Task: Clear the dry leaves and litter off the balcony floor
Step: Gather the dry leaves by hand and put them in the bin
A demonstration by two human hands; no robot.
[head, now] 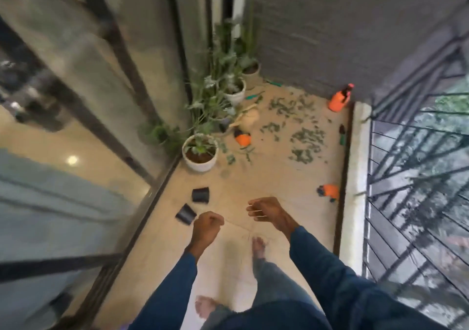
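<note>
Beige floor tiles (228,177) run the length of a narrow balcony, between a glass sliding door (76,106) on the left and a dark metal railing (406,177) on the right.

As I read the head view, the dry leaves (308,142) are small, dull grey-green scraps lying in loose patches. They cover the far half of the floor, between the row of potted plants (200,152) along the door side and the pale kerb (355,177) under the railing. An orange spray bottle (340,99) stands in the far right corner beyond them.

Both hands hang in the air well short of the leaves, touching none. The left hand (208,224) has its fingers curled into a fist with nothing visible in it. The right hand (266,211) points down with fingers loose and slightly apart, holding nothing. Two black nursery pots (201,194) lie on their sides just beyond the left hand.

Motion blur smears everything. I cannot separate single leaves, and two orange objects (330,191) on the floor are too blurred to name. Both blue sleeves (330,266) are cut off by the lower edge.
</note>
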